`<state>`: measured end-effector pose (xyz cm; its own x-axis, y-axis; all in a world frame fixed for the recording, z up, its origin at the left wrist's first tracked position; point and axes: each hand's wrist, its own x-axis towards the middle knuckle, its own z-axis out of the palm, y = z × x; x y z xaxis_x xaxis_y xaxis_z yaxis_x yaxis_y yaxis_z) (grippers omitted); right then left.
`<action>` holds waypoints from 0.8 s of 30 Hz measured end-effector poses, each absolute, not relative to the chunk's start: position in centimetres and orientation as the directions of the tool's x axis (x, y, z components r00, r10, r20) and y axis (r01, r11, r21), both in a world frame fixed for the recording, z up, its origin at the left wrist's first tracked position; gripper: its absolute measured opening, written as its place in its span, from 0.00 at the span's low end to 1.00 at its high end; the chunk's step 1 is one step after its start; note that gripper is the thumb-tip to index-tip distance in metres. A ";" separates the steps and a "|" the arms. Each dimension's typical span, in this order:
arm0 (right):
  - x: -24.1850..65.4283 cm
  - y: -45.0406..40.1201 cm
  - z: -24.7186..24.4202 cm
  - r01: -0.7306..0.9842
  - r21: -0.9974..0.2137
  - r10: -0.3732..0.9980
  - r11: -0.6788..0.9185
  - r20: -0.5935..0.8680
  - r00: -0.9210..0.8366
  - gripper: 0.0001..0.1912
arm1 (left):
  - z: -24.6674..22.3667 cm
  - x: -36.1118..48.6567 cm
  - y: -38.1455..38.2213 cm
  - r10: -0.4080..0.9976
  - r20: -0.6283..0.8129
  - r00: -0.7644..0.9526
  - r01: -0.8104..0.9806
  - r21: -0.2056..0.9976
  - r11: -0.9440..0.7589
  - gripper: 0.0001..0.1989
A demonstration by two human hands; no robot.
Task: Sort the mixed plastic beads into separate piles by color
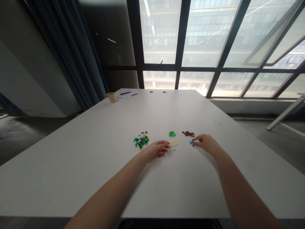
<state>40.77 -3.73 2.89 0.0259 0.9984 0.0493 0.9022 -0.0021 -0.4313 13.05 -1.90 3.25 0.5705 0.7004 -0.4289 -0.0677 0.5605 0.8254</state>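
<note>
Looking across my counter (95, 156), I find the mixed heap (142, 142) unsorted, so the colours seem only partly separated. My left hand (156, 150) is loosely open near the cream pile (174, 143); the green pile (172, 134) and brown pile (188, 134) lie apart. My right hand (207, 143) pinches towards the blue pieces (191, 142); whether it grips one, I can't tell.

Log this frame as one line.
left hand: by cream pile | right hand: at blue pieces | mixed pile: left side
</note>
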 end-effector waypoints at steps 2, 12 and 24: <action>41.6 -3.8 2.7 0.906 -0.416 0.997 -0.078 -0.016 0.078 0.12 | 3.2 13.0 -1.9 0.702 -0.427 0.570 -0.067 0.828 0.557 0.15; 41.9 -3.6 2.2 0.903 -0.419 0.993 -0.098 -0.097 0.063 0.11 | 3.2 13.0 -1.8 0.699 -0.413 0.584 -0.066 0.834 0.548 0.14; 42.1 -3.6 2.1 0.912 -0.396 0.993 -0.108 -0.083 0.081 0.11 | 2.9 13.0 -1.8 0.698 -0.422 0.579 -0.079 0.823 0.563 0.14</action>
<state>42.13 -3.55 2.07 0.0815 0.9932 -0.0828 0.9117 -0.1078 -0.3964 13.00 -1.79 2.91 0.5791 0.6978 -0.4216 -0.0793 0.5630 0.8227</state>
